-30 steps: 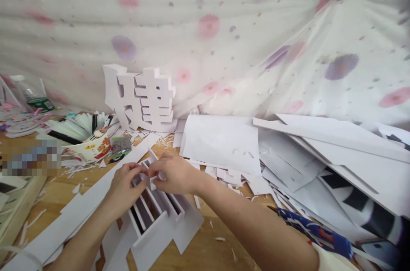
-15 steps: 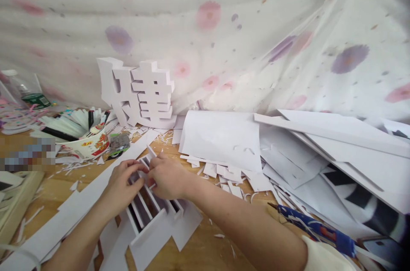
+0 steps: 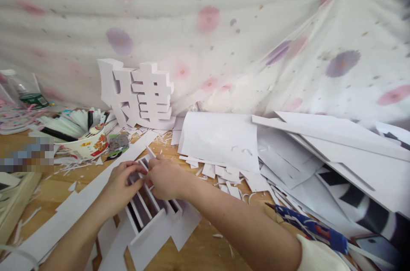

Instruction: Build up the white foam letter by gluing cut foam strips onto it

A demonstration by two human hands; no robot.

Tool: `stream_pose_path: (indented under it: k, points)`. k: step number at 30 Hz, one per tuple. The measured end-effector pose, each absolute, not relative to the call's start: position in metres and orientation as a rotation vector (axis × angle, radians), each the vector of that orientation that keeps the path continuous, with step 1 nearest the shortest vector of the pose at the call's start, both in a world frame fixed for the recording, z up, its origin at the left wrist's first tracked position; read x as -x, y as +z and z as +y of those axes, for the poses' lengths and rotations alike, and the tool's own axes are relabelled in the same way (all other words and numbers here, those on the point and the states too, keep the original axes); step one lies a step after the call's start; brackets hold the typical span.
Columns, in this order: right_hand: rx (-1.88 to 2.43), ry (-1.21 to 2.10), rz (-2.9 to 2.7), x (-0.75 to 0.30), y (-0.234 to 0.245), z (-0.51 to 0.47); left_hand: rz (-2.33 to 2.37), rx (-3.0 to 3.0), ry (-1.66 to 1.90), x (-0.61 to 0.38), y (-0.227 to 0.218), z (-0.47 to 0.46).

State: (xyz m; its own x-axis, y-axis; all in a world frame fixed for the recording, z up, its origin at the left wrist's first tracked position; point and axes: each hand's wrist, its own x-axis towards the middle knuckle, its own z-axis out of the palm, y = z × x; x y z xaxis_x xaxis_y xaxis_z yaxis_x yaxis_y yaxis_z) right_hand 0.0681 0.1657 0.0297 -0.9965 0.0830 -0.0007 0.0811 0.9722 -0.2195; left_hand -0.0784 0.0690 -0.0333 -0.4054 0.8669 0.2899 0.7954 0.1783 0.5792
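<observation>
A white foam-board piece with several upright strips (image 3: 150,215) lies flat on the wooden table (image 3: 198,254) in front of me. My left hand (image 3: 120,187) and my right hand (image 3: 165,177) meet at its far end, fingers pinched on a thin white strip there. A finished white three-dimensional character (image 3: 137,94) stands upright behind them against the flowered cloth.
A pile of white board sheets and offcuts (image 3: 288,147) covers the right side. A paper bowl with sticks and pens (image 3: 85,138) sits at left beside a long white strip (image 3: 80,202). A blue-patterned tool (image 3: 307,228) lies at right. Small scraps litter the table.
Both hands have stayed on the far end of the piece, shifting slightly left and closer together. The view has dipped a little.
</observation>
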Motion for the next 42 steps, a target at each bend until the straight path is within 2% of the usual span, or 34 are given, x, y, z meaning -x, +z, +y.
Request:
stream_pose_path:
  k: [5,8,13,17,37,42]
  points:
    - [0.254,0.724,-2.885,-0.086,0.039,0.186,2.239,-1.581,1.021,0.077,-0.019,0.063]
    - [0.328,0.838,-2.764,-0.098,0.041,0.195,2.261,-1.687,1.057,0.071,-0.01,0.062]
    - [0.291,0.597,-2.787,-0.107,0.026,0.177,2.113,-2.187,0.95,0.06,-0.009,0.064]
    - [0.318,0.36,-2.833,-0.11,0.009,0.158,2.102,-2.331,0.774,0.057,-0.014,0.062]
    - [0.523,0.274,-2.822,-0.111,-0.009,0.149,2.056,-2.288,0.711,0.054,-0.009,0.065]
    - [0.472,0.227,-2.872,-0.108,-0.007,0.15,1.853,-2.281,0.552,0.069,-0.001,0.051]
